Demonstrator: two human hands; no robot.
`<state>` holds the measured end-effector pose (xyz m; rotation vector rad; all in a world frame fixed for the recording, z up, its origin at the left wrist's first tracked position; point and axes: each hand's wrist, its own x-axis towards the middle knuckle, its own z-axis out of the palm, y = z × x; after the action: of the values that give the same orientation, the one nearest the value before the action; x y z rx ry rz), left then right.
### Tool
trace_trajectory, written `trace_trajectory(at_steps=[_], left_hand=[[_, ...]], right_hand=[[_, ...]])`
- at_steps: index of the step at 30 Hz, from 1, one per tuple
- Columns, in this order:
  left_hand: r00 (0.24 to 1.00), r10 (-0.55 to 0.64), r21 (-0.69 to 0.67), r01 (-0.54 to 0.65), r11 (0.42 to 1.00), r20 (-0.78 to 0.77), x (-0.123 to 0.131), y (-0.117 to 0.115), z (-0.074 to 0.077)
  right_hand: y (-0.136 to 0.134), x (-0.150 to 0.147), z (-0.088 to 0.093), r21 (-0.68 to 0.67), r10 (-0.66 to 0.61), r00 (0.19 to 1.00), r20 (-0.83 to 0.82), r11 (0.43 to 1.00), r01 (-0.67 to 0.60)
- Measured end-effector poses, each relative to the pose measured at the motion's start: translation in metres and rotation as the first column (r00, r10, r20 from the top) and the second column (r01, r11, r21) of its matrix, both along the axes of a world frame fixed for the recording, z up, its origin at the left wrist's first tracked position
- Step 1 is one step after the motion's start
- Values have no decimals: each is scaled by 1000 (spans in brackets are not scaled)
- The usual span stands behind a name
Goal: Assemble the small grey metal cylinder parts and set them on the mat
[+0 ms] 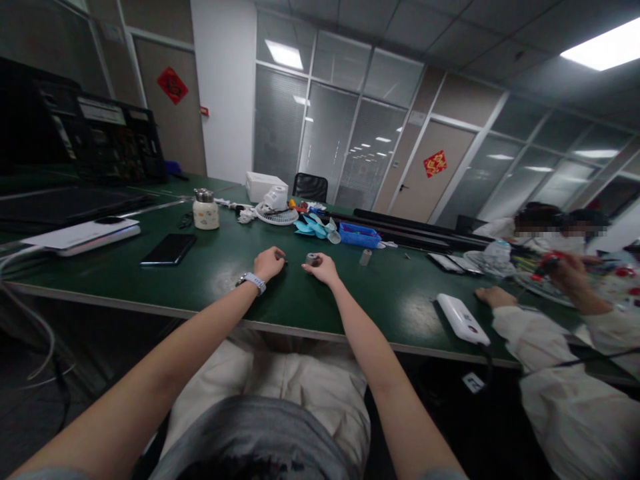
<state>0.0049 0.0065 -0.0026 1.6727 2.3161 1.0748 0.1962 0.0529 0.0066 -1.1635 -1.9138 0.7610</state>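
Note:
Above the green table, my right hand (325, 269) has its fingers wrapped round a small grey metal cylinder (313, 259), whose round top faces up. My left hand (269, 264), with a pale watch on its wrist, is closed just to the left of it. Something small and dark shows at the left fingertips, too small to name. The two hands are apart. A second small grey cylinder (365, 257) stands on the table to the right of my right hand.
Behind my hands lie a blue basket (359, 235), light blue pieces (315, 227) and a white fan grille (277, 213). Leftward are a bottle (206, 212) and a phone (169, 250). Rightward, a white device (463, 319) lies near a co-worker's hand (496, 297).

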Motion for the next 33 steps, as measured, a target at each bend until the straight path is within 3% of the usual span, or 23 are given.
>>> trace_trajectory(at_steps=[2, 4, 8, 11, 14, 19, 22, 24, 27, 29, 31, 33], left_hand=[[1000, -5, -4, 5, 1000, 5, 0, -1, 1], [1000, -6, -2, 6, 1000, 12, 0, -1, 1], [1000, -1, 5, 1, 1000, 31, 1, -2, 2], [999, -4, 3, 4, 1000, 41, 2, -3, 2], [999, -6, -1, 6, 1000, 52, 2, -4, 3], [998, -11, -2, 12, 1000, 59, 3, -5, 4], [996, -49, 25, 47, 999, 71, 2, -4, 3], [994, -82, 46, 79, 996, 72, 1, -4, 1], [988, -133, 66, 128, 990, 79, -1, -2, -3], [981, -171, 75, 164, 984, 97, -2, -1, -5], [974, -198, 89, 188, 978, 114, -2, 0, -5], [971, -208, 104, 196, 975, 120, -1, -1, -5]], right_hand=[[3, 7, 3, 46, -143, 990, -2, 989, 143], [7, 18, 6, 74, -335, 942, -27, 939, 336], [15, 50, 14, 27, -662, 743, -99, 744, 667], [20, 80, 15, -14, -796, 592, -127, 598, 801], [25, 109, 12, -26, -852, 513, -108, 518, 855], [29, 134, 6, -76, -868, 493, -59, 497, 865], [30, 134, 5, -89, -864, 501, -47, 503, 859], [28, 129, 7, -76, -879, 475, -47, 477, 875], [21, 117, 13, 92, -909, 406, -99, 398, 913], [15, 105, 17, 270, -893, 428, -139, 382, 884], [10, 90, 20, 410, -835, 536, -124, 449, 794], [4, 73, 20, 491, -726, 686, -53, 579, 651]])
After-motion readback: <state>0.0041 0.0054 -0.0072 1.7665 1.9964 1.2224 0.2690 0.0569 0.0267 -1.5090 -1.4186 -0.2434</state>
